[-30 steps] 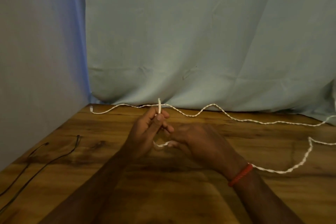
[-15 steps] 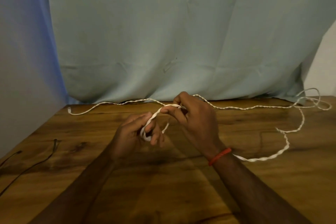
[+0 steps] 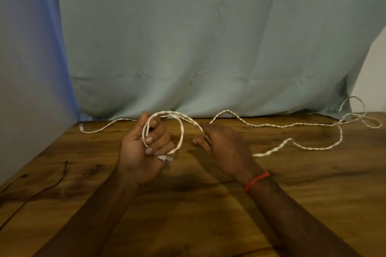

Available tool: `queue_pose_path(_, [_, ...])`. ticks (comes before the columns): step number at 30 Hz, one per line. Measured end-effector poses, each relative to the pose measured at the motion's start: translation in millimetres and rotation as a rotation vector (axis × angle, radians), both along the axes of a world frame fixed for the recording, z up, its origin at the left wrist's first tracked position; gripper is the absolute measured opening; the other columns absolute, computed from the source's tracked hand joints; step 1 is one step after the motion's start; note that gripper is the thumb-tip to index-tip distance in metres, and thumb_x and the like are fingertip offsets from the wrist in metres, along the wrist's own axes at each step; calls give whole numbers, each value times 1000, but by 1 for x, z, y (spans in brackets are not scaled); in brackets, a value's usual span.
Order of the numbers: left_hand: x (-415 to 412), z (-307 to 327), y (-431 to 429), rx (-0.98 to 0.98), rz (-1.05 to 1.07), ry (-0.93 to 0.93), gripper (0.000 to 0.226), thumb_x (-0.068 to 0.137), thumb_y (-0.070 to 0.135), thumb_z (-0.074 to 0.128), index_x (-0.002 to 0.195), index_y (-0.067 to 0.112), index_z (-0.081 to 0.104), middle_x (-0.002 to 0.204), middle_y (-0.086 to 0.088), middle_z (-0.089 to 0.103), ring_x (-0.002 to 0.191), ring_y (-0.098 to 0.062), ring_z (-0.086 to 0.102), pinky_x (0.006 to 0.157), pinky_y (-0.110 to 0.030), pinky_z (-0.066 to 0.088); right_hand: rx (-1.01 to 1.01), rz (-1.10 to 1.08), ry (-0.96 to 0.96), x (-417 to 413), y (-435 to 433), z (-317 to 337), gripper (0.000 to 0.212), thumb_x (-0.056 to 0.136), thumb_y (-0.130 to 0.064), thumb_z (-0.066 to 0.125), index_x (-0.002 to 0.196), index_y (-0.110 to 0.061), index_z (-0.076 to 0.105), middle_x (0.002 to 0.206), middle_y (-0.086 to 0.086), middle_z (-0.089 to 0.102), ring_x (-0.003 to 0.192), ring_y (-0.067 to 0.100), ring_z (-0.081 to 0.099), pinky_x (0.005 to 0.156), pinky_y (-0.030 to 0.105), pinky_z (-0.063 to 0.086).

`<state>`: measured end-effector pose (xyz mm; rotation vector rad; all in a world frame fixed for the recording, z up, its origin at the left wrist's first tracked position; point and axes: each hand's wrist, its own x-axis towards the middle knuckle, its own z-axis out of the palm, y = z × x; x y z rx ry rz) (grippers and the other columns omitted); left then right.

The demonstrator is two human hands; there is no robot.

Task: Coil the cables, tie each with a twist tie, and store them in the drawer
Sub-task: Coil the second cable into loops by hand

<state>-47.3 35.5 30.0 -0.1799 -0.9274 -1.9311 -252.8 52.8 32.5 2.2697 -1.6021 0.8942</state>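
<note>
A long white twisted cable [image 3: 271, 125] snakes across the wooden table [image 3: 208, 204]. My left hand [image 3: 144, 148], palm up, grips one loop of it, with fingers curled round the strands and the cable's white end poking out below the little finger. The loop arches up and right to my right hand [image 3: 223, 144], which lies palm down and holds the cable between its fingers. From there the cable trails right into loose bends near the table's far right corner. Another stretch runs left to a plug end [image 3: 81, 126].
A thin black cable [image 3: 41, 190] lies at the table's left edge. A pale blue cloth [image 3: 198, 48] hangs behind the table as a backdrop. I wear a red band [image 3: 256, 181] on my right wrist. No drawer or twist tie shows.
My left hand has turned palm up and now holds a full loop. My right hand has moved right and down along the cable, away from the left hand.
</note>
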Motion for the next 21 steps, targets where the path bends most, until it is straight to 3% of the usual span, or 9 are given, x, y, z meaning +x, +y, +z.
queue_pose_path(3, [12,4,-5,65,113,70,43,107,43,32,81,15,52,55,5,43,40,-5,27,43,-20,25,-58,21,98,-7,4,7,52,94,-53,57,140,-30,48,115,4,66,102,30,64,77,40,51])
queue_pose_path(6, [23,10,-7,149,291,84,45,104,46,34,74,18,52,57,7,43,37,-4,33,41,-17,24,-211,42,242,-19,-3,11,33,96,-45,54,124,-28,63,102,2,69,87,30,69,64,40,53])
queue_pose_path(8, [26,13,-5,182,355,94,45,104,48,33,72,20,50,60,7,44,37,-4,35,39,-17,24,-200,73,308,-23,-6,12,28,98,-42,48,116,-30,65,96,1,68,83,29,68,61,41,53])
queue_pose_path(11, [26,17,-3,232,463,65,46,103,49,33,71,20,49,65,3,49,40,-7,37,41,-17,21,-168,147,360,-18,-4,11,19,96,-34,60,113,-30,67,88,-1,64,77,27,65,57,37,51])
queue_pose_path(14, [20,19,0,260,616,-86,44,103,49,35,72,20,49,69,-2,59,46,-12,49,45,-17,25,-201,196,429,-5,3,9,15,86,-30,75,100,-31,70,79,-6,60,71,20,63,51,29,38])
queue_pose_path(16, [13,19,4,168,774,-275,42,104,46,34,77,17,48,74,-7,68,56,-20,66,45,-19,44,-214,241,435,2,7,9,11,84,-30,75,93,-32,69,79,-8,62,74,18,63,51,29,37])
queue_pose_path(18, [3,17,7,23,897,-419,41,105,42,32,84,13,51,86,-13,74,75,-29,74,56,-26,57,-238,288,421,8,9,9,9,82,-30,76,87,-32,68,78,-10,63,73,17,64,51,26,35])
queue_pose_path(21, [-9,12,11,-109,949,-515,39,103,42,33,94,12,56,103,-16,74,95,-35,73,76,-38,60,-237,389,393,14,7,7,5,84,-28,72,84,-30,67,76,-7,65,71,19,64,55,28,42])
